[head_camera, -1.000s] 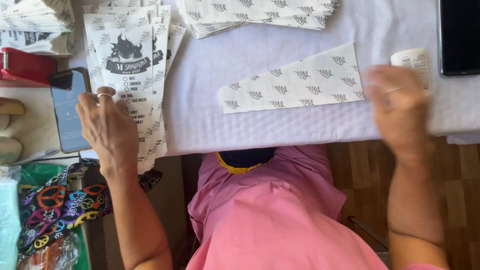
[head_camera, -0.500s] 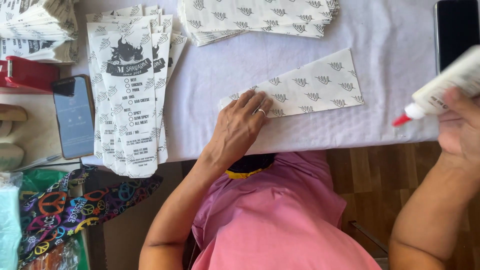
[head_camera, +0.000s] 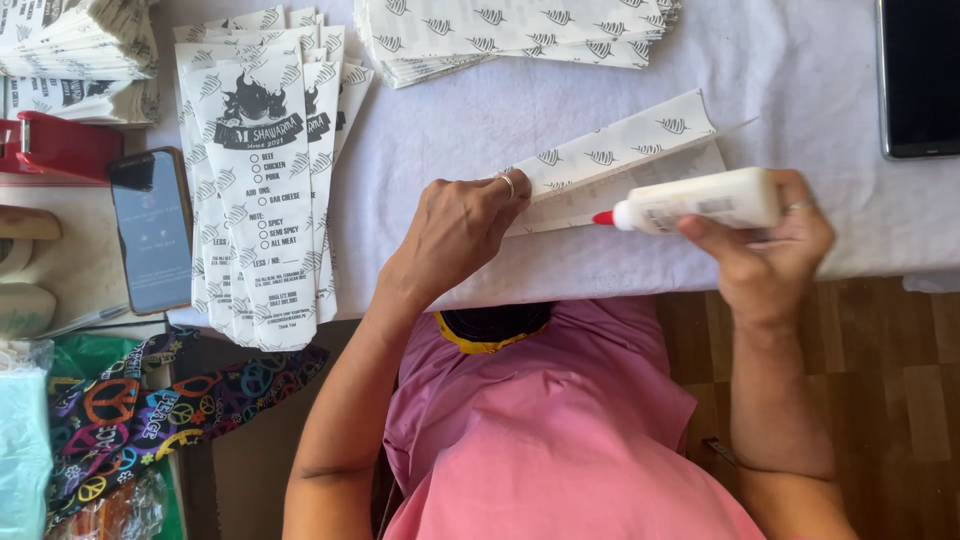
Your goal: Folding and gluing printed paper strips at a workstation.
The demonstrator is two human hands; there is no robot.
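A long white paper sheet with a grey leaf pattern [head_camera: 630,145] lies on the white tablecloth [head_camera: 800,90] in front of me. My left hand [head_camera: 455,235] presses on its left end and lifts the top flap with the fingertips. My right hand [head_camera: 775,250] holds a white glue bottle [head_camera: 700,200] on its side. The bottle's red tip points left and touches the sheet's lower flap, just right of my left hand.
A fanned stack of printed paper bags [head_camera: 265,180] lies at the left, more stacks at the top [head_camera: 510,35] and top left [head_camera: 70,50]. A phone [head_camera: 150,230] and red stapler [head_camera: 55,150] sit at the left. A dark tablet [head_camera: 920,80] lies top right.
My left hand moved from the bag stack onto the sheet's left end and lifted its flap. My right hand picked up the glue bottle and brought its tip down to the sheet.
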